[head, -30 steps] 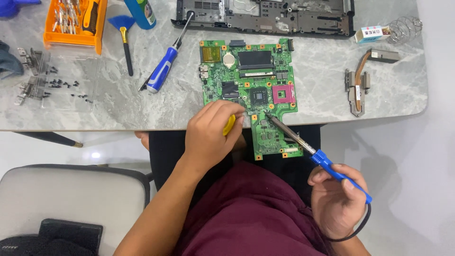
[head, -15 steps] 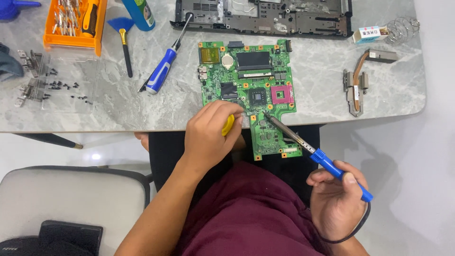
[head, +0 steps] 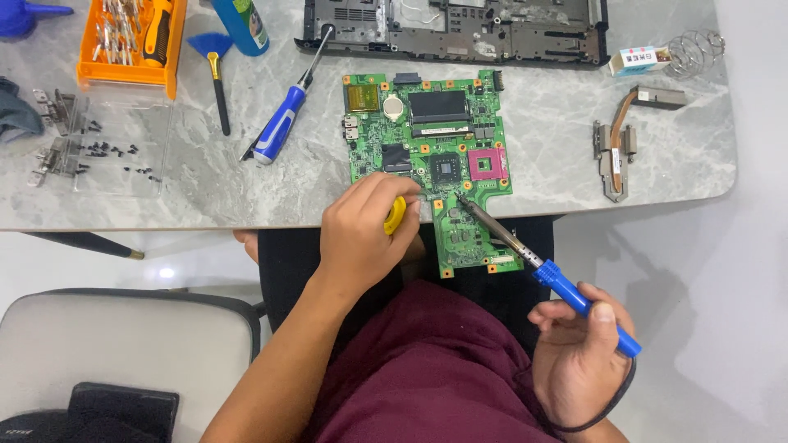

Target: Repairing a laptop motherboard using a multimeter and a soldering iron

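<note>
While the right hand (head: 579,361) is gripping a blue soldering iron (head: 538,267), tip at the green circuit board's (head: 431,156) five o'clock, the left hand (head: 361,234) is curling round a yellow tool (head: 395,216); steadying the tip matters next.

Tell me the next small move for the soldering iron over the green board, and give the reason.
Probably a slight dip of the soldering iron in the right hand to seat its tip on the joint. The tip sits at the middle of the green circuit board, just right of the left hand, which holds a yellow tool at the same spot. Contact can't be confirmed from here.
</note>
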